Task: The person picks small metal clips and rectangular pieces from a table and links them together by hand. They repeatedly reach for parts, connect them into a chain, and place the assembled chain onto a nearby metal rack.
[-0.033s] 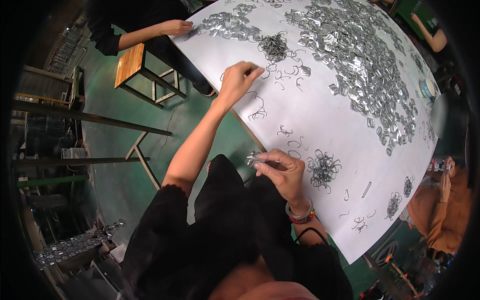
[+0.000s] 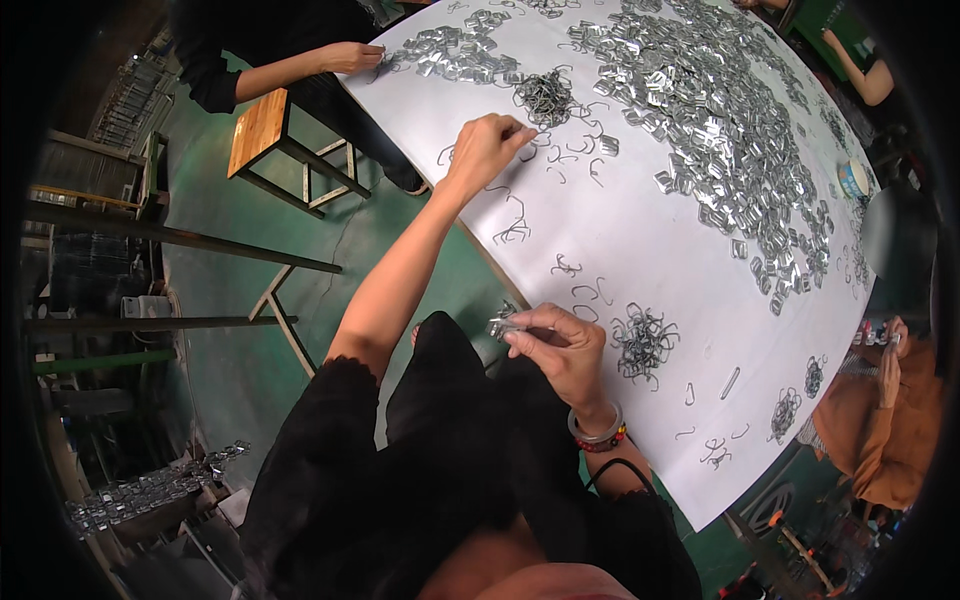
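Observation:
My left hand point(image 2: 484, 155) is stretched over the white table, thumb and forefinger pinched together above loose bent wire hooks point(image 2: 513, 222). Whether a wire sits between those fingertips is too small to make out. Lower down, by the table's edge, my right hand point(image 2: 566, 352) grips a small shiny metal buckle-like piece point(image 2: 503, 322); the fingers partly hide it. Just right of that hand lies a tangled heap of wire hooks point(image 2: 643, 341). Another heap of dark wire hooks point(image 2: 545, 97) lies beyond my left hand.
A broad spread of shiny flat metal pieces point(image 2: 690, 130) covers the table's point(image 2: 640, 240) far part. Another person's hand point(image 2: 352, 57) works at the far left edge, beside a wooden stool point(image 2: 258, 132). A paper cup point(image 2: 853, 180) stands far right. An orange-clothed person point(image 2: 880, 440) is at right.
My left hand has shifted slightly right, and its thumb and forefinger have come together. The right hand keeps its grip on the metal piece, almost in place.

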